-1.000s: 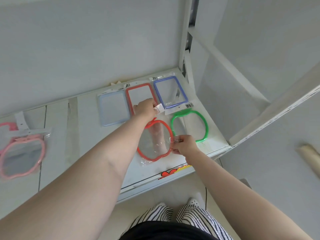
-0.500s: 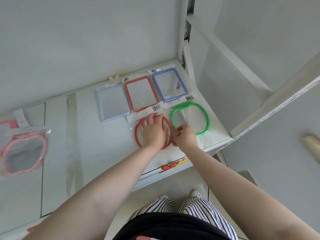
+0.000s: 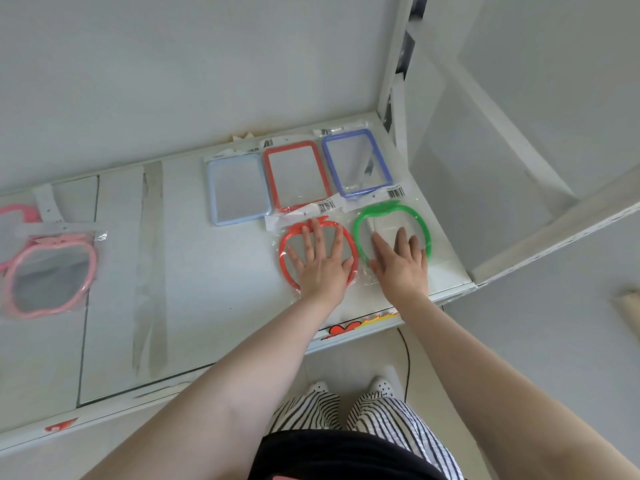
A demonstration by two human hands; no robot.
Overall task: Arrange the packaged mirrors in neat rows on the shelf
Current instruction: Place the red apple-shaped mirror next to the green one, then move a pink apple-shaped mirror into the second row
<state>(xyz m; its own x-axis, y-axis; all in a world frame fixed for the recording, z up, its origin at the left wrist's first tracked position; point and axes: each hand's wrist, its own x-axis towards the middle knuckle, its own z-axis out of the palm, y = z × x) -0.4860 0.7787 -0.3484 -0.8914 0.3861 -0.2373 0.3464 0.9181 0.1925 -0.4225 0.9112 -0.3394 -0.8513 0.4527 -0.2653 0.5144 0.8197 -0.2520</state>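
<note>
On the white shelf [image 3: 194, 271], three rectangular packaged mirrors lie in a back row: light blue [image 3: 237, 188], red [image 3: 296, 174] and dark blue [image 3: 356, 162]. In front of them lie a red apple-shaped mirror [image 3: 287, 244] and a green apple-shaped mirror [image 3: 388, 216]. My left hand [image 3: 320, 258] presses flat on the red apple mirror with fingers spread. Flat on the green one rests my right hand [image 3: 400, 259]. A pink apple-shaped packaged mirror [image 3: 48, 275] lies far left, with another pink one [image 3: 17, 211] partly cut off behind it.
The shelf's right upright [image 3: 394, 64] and a side panel [image 3: 519, 150] close off the right end. A strip of tape [image 3: 149, 265] runs across the shelf. A red and yellow sticker [image 3: 360, 323] marks the front edge. My striped trousers and shoes show below.
The red apple mirror was held up in both hands, then laid down beside the green one. My right hand has moved from the red mirror's edge onto the green mirror; both hands now lie flat.
</note>
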